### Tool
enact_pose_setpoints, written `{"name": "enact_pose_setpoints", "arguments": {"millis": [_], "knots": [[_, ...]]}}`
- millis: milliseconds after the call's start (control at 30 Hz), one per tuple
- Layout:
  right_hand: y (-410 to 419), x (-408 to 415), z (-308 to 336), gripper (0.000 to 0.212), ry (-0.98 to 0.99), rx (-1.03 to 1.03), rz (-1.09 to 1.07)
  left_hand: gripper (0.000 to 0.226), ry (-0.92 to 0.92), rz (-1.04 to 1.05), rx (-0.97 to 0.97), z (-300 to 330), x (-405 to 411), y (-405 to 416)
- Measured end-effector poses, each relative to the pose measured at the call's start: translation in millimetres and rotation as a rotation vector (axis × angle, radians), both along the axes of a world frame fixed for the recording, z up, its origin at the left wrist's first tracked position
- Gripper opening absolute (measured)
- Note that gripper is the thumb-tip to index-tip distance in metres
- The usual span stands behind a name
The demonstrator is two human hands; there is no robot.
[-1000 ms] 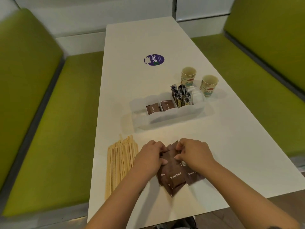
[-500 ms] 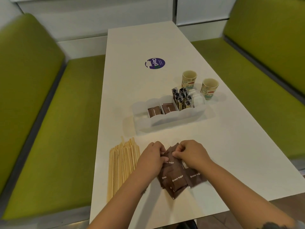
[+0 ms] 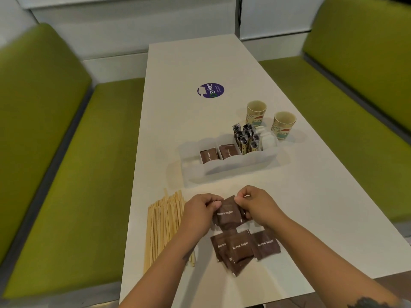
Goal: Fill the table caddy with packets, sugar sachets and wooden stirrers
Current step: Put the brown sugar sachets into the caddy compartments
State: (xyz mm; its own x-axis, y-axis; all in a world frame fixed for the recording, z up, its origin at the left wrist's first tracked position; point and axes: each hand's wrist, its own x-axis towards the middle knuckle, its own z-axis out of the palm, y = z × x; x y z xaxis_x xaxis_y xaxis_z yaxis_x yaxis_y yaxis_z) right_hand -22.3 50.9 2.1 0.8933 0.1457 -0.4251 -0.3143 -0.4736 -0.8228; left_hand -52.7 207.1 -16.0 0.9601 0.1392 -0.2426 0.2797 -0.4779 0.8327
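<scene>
Both hands have lifted a small stack of brown sugar sachets [image 3: 227, 214] clear of the loose pile, which half a second ago they were still pressing into. Two green padded benches [image 3: 66, 165] flank the long white surface [image 3: 200, 63], which carries a round purple sticker [image 3: 210, 90] toward its far end. Nearer sits the white translucent plastic caddy [image 3: 231, 162] — two of its compartments hold brown sachets, another holds upright dark stick packets [image 3: 245, 138]. Just beyond its right end stand two printed paper cups [image 3: 256, 112]. A bundle of pale wooden stirrers [image 3: 163, 227] lies at the near left, beside the left hand [image 3: 199, 211]. That hand pinches the stack's left edge; the right hand [image 3: 255, 204] pinches its right edge — both closed on it. The remaining brown sachets [image 3: 242, 247] lie fanned on the surface below the hands.
</scene>
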Motion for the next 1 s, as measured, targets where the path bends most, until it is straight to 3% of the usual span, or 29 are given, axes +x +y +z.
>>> {"name": "enact_pose_setpoints", "arguments": {"millis": [133, 367, 567, 733, 1000], "knots": [[0.9, -4.2, -2.9, 0.012, -0.001, 0.042, 0.045, 0.018, 0.006, 0.057, -0.04, 0.7, 1.2, -1.3], [2.4, 0.0, 2.5, 0.01, -0.125, -0.043, 0.014, 0.007, -0.062, -0.008, 0.083, 1.5, 3.8, -2.1], [7.1, 15.2, 16.4, 0.014, -0.187, 0.0, 0.059, 0.016, -0.112, 0.043, -0.064, 11.8, 12.7, 3.5], [12.7, 34.0, 29.5, 0.021, -0.25, 0.007, 0.121, 0.02, -0.123, 0.082, -0.365, 20.8, 19.9, 6.6], [34.1, 90.0, 68.4, 0.019, -0.396, -0.181, 0.284, 0.008, -0.191, 0.152, -0.145, 39.7, 51.7, 16.8]]}}
